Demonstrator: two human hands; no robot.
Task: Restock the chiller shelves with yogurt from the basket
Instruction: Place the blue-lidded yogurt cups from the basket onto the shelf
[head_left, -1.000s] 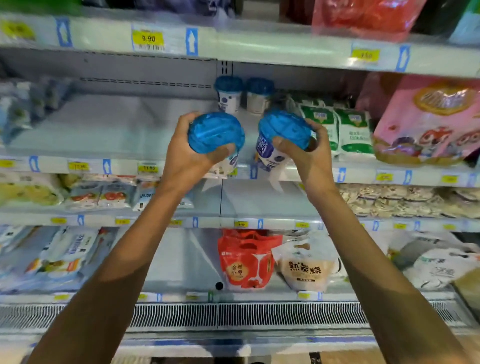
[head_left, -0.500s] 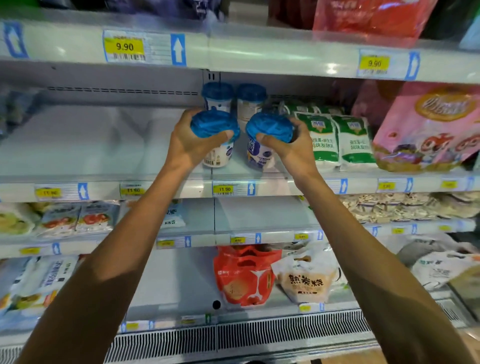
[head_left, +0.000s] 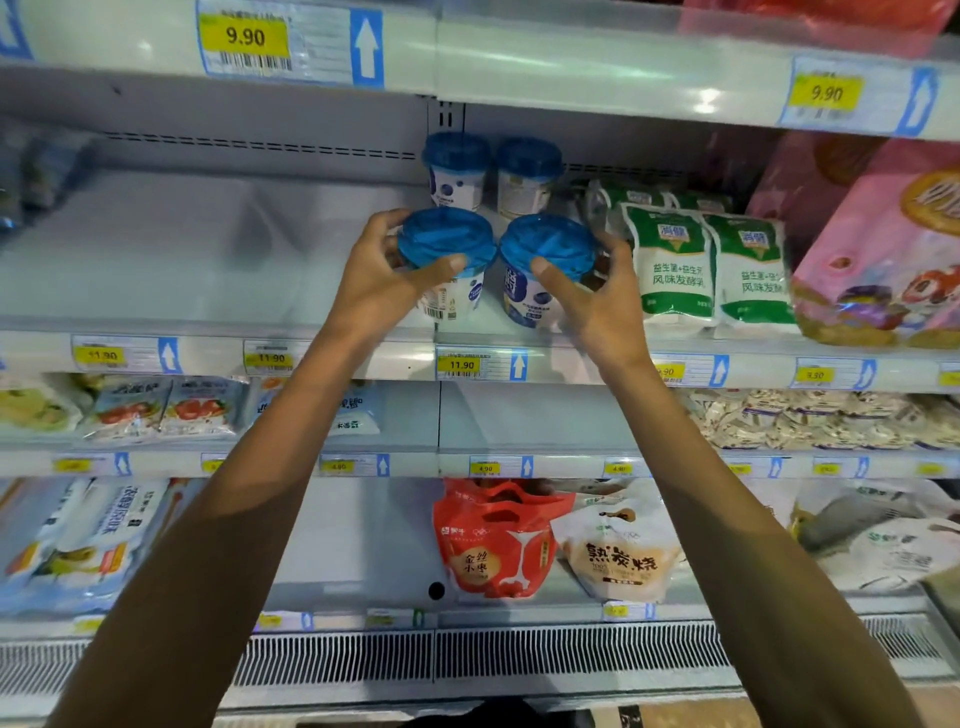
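I have a yogurt cup in each hand, both at the front of the shelf whose edge carries the 11.90 price tag (head_left: 461, 365). My left hand (head_left: 382, 283) has its thumb and fingers clamped around the blue lid of the left cup (head_left: 449, 265), and my right hand (head_left: 597, 301) is clamped the same way on the right cup (head_left: 543, 270), thumb on the near rim and fingers wrapped round the far side. Both cups sit just above that tag and almost touch each other; I cannot tell whether their bases are already resting on the shelf or a little clear of it. Directly behind them, further back from the tag, stand two more cups (head_left: 491, 174) of the same kind, and to the right of the tag are the green and white pouches (head_left: 711, 265). I judge these cups light and fairly stiff at the lid rim, while the thin white wall lower down would likely dent under a hard squeeze and may be slick from the cold. So the rim is the place to hold, with even pressure and the cup kept upright. The basket is not in view.
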